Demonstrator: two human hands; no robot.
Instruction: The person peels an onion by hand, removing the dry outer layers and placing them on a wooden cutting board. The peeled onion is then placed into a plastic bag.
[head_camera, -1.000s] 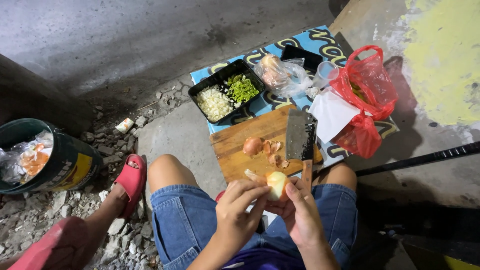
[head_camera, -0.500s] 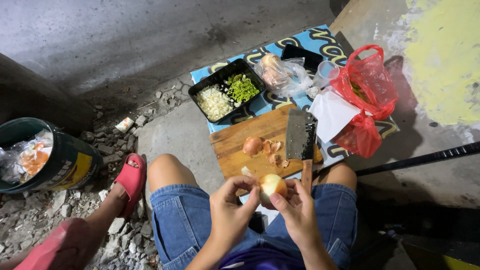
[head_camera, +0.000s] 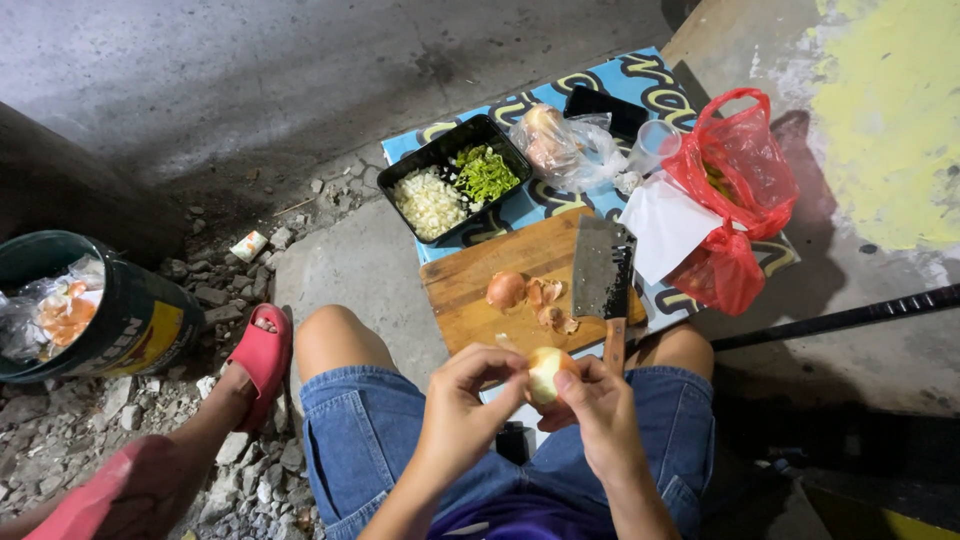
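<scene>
Bare concrete and rubble form the workplace, with a green bucket (head_camera: 120, 318) of scraps at far left. Over denim-clad knees, the left hand (head_camera: 468, 405) pinches a strip of skin at the top of a pale onion (head_camera: 546, 370), which the right hand (head_camera: 598, 415) cups from below with fingers closed around it; the bulb looks mostly peeled. Beyond, a wooden cutting board (head_camera: 470, 290) carries one unpeeled onion (head_camera: 505, 290), loose skins (head_camera: 548, 305) and a resting cleaver (head_camera: 603, 270). A black tray (head_camera: 405, 175) already holds chopped white and green vegetables, so chopping appears partly done. A red plastic bag (head_camera: 735, 190) sits at right.
</scene>
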